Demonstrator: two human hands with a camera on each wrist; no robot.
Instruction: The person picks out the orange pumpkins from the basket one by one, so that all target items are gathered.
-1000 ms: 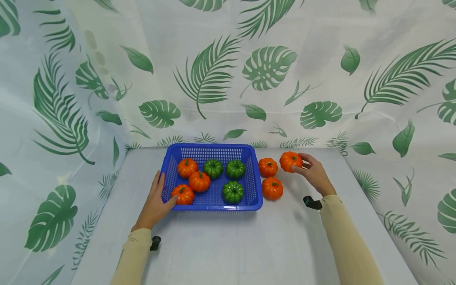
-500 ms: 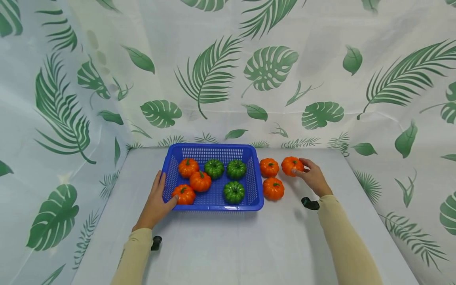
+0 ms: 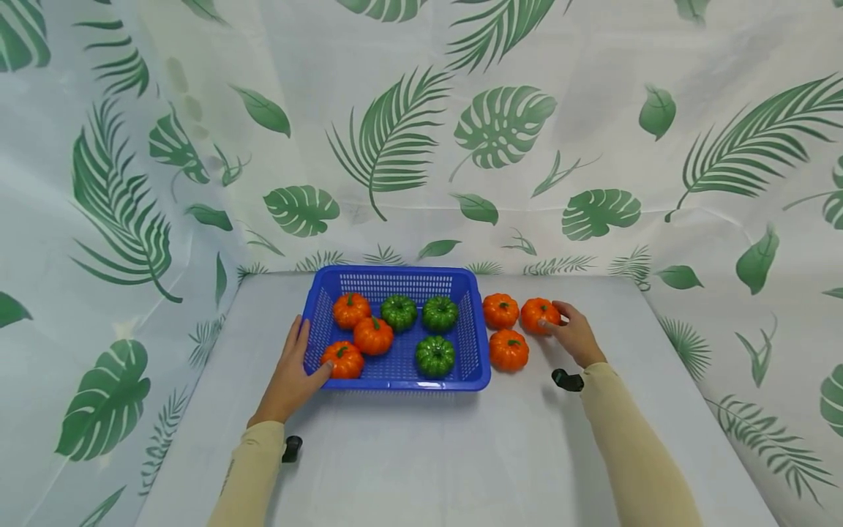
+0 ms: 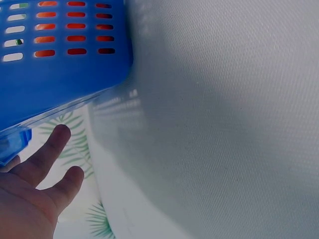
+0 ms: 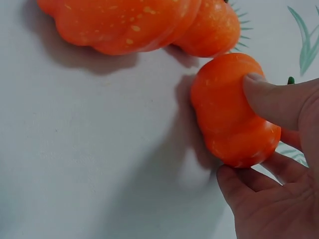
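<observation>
In the head view, my right hand (image 3: 574,335) pinches a small orange pumpkin (image 3: 538,316) between thumb and fingers, low at the table. Close up in the right wrist view, the thumb lies across this pumpkin (image 5: 232,109) and the fingertips are at its lower end. Two more orange pumpkins (image 3: 500,311) (image 3: 508,350) sit between it and a blue plastic basket (image 3: 402,384). My left hand (image 3: 290,377) rests at the basket's near left corner, its fingers extended along the outside and its thumb over the rim. Two spread fingers show below the basket rim in the left wrist view.
Inside the basket lie three orange pumpkins (image 3: 373,336) on the left and three green pumpkins (image 3: 435,356) on the right. The white table (image 3: 421,454) meets a leaf-patterned curtain (image 3: 408,146) behind. Black cameras (image 3: 568,380) sit at the wrists.
My right hand has lowered the orange pumpkin toward the table, bringing it beside the other two. The left hand stays at the basket corner; the head view has shifted slightly.
</observation>
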